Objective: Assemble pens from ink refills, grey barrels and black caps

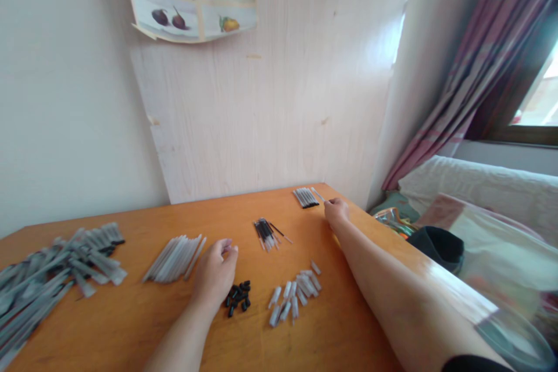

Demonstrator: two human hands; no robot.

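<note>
My right hand point(337, 213) is stretched to the far right of the table, its fingers closed on the end of a slim, whitish pen point(318, 193). Just left of it lies a neat row of similar pens point(306, 198) with black ends. My left hand point(217, 270) hovers with curled fingers, a gap showing between thumb and forefinger; nothing is visible in it. It is between a bundle of translucent pen barrels point(172, 258) and a small heap of black plugs point(238, 297). Dark pen refills point(265, 232) are piled in the middle. Clear pen caps point(296, 293) lie scattered nearer me.
A large pile of grey-white, black-ended pieces point(52, 270) covers the table's left side. The orange wooden table point(261, 349) meets a pale board point(270, 128) at the back. Right of the table edge are a black container point(436, 247) and cloth-covered furniture point(492, 186).
</note>
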